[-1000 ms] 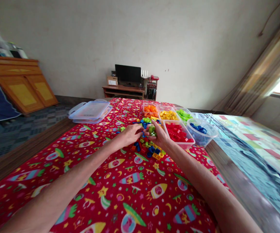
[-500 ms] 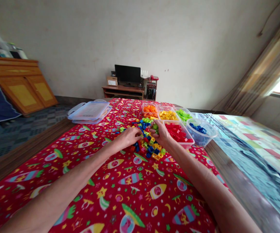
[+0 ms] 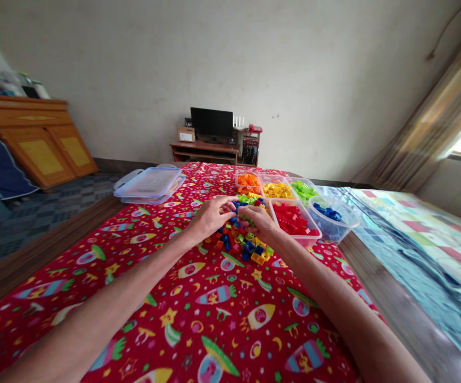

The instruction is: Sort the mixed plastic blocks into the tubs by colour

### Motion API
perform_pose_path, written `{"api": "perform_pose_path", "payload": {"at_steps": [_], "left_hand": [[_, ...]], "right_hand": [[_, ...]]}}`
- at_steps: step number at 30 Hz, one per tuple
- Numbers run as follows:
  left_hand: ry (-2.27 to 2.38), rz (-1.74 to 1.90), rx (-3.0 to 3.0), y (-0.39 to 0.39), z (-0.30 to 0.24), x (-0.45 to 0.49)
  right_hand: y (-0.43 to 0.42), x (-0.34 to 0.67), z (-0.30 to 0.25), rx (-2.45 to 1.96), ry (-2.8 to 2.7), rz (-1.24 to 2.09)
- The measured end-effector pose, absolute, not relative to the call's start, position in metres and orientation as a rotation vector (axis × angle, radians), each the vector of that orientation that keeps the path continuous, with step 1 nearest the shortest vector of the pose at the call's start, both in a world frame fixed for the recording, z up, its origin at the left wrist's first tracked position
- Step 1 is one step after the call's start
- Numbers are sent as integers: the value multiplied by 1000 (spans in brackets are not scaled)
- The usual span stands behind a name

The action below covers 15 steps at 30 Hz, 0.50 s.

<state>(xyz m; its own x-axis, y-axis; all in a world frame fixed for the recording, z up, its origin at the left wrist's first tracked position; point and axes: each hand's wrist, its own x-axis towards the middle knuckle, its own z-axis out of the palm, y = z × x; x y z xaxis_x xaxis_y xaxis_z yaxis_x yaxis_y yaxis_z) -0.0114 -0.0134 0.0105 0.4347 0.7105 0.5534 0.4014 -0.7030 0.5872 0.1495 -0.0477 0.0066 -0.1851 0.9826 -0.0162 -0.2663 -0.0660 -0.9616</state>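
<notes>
A mixed pile of small plastic building bricks (image 3: 226, 242) in blue, yellow, green, red and orange lies on the tablecloth. My left hand (image 3: 212, 217) is over the far left side of the pile, fingers and thumb curved in towards my right hand; whatever lies between the tips is too small to make out. Curled palm-inward above the pile, my right hand (image 3: 260, 222) holds green building bricks (image 3: 247, 219), mostly covered by its fingers. Right beside that hand stands a clear box of red bricks (image 3: 290, 217).
Behind are clear boxes of orange bricks (image 3: 248, 181), yellow bricks (image 3: 278, 190) and green bricks (image 3: 303, 189). A round tub (image 3: 344, 221) with blue bricks sits at the table's right edge. Stacked clear lids (image 3: 150, 182) lie at far left on the red tablecloth (image 3: 214, 298).
My left hand has lifted slightly up and left, away from the pile's middle. My right hand has turned inward, its fingers closing over the green bricks, and the two hands' fingertips now nearly meet.
</notes>
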Motion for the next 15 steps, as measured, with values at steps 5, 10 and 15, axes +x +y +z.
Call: {"api": "perform_pose_path", "payload": {"at_steps": [5,10,15], "left_hand": [[1169,1299,2414,4,18,-39],[1512,1319,2352,36,-14,-78],[1576,1029,2384,51,-51,-89]], "right_hand": [[-45,154,11,-955,-995,1418],[-45,159,16,-872,-936,1418],[-43,165,19,-815,-905,1427]]}}
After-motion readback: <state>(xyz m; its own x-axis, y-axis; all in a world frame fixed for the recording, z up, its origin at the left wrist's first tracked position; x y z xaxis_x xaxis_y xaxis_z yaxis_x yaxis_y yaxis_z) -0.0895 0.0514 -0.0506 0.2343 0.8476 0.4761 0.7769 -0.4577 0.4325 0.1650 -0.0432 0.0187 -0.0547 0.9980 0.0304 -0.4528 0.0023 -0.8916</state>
